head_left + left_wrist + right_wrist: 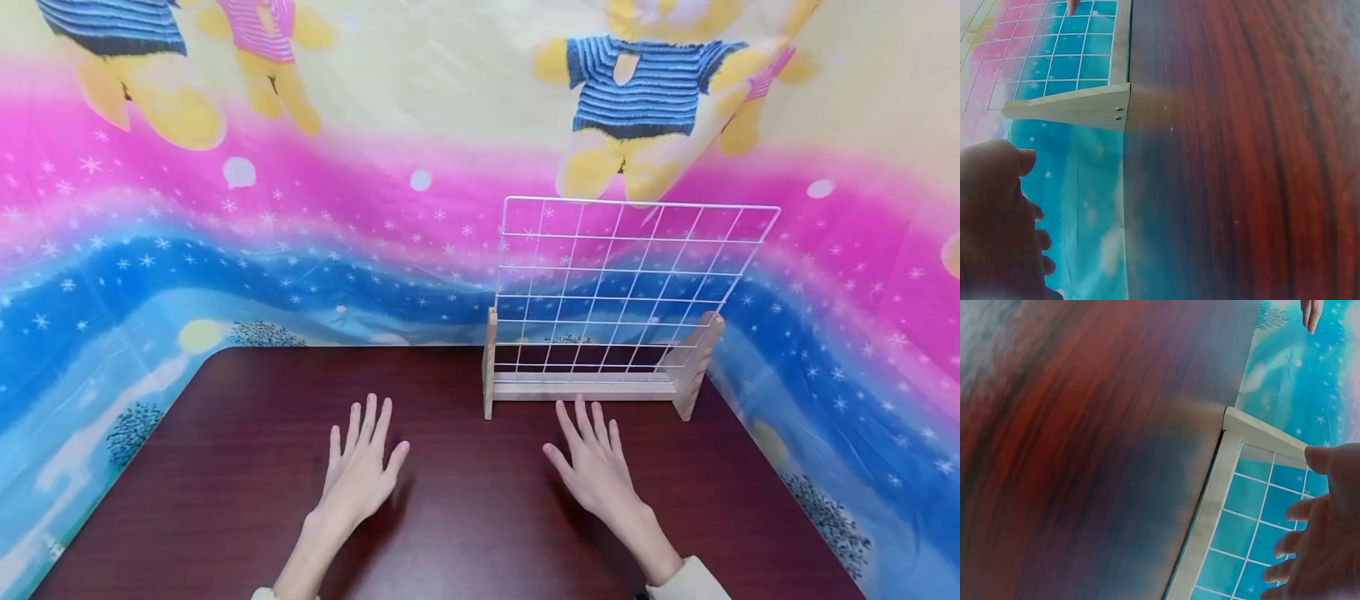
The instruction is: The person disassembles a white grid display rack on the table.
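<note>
A white wire grid (pixel 596 296) leans back in a wooden stand (pixel 585 388) at the table's back right. My left hand (pixel 358 475) hovers over the table left of the stand, its fingers straight and spread, holding nothing. In front of the stand, my right hand (pixel 600 475) is held palm down with straight, spread fingers, also holding nothing. The left wrist view shows the stand's side board (pixel 1085 106) with two screws, beyond the left hand (pixel 997 219). In the right wrist view, the right hand (pixel 1319 544) covers part of the grid (pixel 1247 531).
The dark red-brown wooden table (pixel 465 517) has a rounded back left corner. A patterned cloth (pixel 360 208) with bears and snowflakes hangs behind and along both sides of it.
</note>
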`<state>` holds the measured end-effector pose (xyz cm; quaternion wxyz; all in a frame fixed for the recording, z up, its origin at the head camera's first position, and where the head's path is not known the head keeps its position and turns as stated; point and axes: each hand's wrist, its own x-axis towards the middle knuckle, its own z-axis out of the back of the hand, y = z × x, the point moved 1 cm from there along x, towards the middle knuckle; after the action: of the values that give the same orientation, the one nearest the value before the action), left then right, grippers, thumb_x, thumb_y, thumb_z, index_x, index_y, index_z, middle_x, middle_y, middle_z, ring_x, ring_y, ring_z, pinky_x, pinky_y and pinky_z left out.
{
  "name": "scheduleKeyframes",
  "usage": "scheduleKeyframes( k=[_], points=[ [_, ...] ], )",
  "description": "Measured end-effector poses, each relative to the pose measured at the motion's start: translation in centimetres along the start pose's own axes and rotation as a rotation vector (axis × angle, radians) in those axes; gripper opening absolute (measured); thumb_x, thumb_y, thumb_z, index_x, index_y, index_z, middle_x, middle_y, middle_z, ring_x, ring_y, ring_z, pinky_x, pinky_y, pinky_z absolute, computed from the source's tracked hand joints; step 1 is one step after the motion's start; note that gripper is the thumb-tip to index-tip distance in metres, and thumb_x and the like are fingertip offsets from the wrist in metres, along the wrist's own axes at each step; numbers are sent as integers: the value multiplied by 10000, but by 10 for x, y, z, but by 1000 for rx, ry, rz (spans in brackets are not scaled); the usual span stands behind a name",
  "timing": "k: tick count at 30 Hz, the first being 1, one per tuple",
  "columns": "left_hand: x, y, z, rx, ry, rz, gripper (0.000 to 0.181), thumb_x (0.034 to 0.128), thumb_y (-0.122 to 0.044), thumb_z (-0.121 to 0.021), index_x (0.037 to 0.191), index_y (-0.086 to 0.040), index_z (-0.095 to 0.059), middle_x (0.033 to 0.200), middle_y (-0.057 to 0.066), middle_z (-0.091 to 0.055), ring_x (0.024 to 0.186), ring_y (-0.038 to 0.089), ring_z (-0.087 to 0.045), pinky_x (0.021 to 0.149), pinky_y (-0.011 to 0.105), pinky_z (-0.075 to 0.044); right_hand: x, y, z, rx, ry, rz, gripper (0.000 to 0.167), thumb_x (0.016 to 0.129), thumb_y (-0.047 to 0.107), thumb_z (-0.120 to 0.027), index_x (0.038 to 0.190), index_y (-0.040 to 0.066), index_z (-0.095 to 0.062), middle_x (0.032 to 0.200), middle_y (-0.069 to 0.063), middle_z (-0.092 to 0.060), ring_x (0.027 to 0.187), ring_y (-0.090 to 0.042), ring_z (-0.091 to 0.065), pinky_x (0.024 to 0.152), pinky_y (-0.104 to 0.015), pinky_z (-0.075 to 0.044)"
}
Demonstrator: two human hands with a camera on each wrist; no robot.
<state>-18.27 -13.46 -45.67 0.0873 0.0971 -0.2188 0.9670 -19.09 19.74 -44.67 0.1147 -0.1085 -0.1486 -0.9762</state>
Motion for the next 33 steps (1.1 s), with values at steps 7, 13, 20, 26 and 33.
scheduleKeyframes(
  k=[7,13,20,26,33],
  points=[
    [4,8,2,-62,60,-6,715,1015,-512,-368,1557,-117,-119,1606,127,-43,1456,355,3,1112,648,-2,1,-6,0,13,-10,-1,665,963,382,-574,1509,97,-325,1556,-217,-204,1422,-443,-131,1119,-637,-106],
    [8,16,2,-121,106,9,727,1015,-513,-366,1556,-101,-108,1601,149,-40,1454,364,8,1111,651,-43,2,-16,2,24,-16,-10,667,963,363,-578,1511,88,-317,1547,-238,-214,1416,-454,-136,1117,-641,-96],
    [15,17,-3,-170,123,5,735,1013,-518,-370,1555,-96,-107,1600,151,-48,1454,360,0,1112,652,-59,5,-28,5,30,-25,-23,679,962,341,-592,1515,79,-298,1544,-254,-200,1419,-449,-131,1113,-649,-103],
    [23,13,-1,-201,144,-15,739,1015,-523,-355,1555,-88,-98,1597,160,-47,1453,362,-7,1111,657,-65,7,-37,10,45,-44,-27,681,965,335,-592,1510,54,-298,1538,-266,-208,1413,-459,-141,1105,-660,-110],
    [39,7,-4,-251,174,-35,728,1019,-480,-396,1549,-66,-116,1594,168,-59,1453,356,-15,1114,654,-87,7,-49,13,49,-54,-43,674,966,307,-592,1510,43,-292,1530,-277,-219,1406,-464,-163,1104,-660,-115]
  ],
)
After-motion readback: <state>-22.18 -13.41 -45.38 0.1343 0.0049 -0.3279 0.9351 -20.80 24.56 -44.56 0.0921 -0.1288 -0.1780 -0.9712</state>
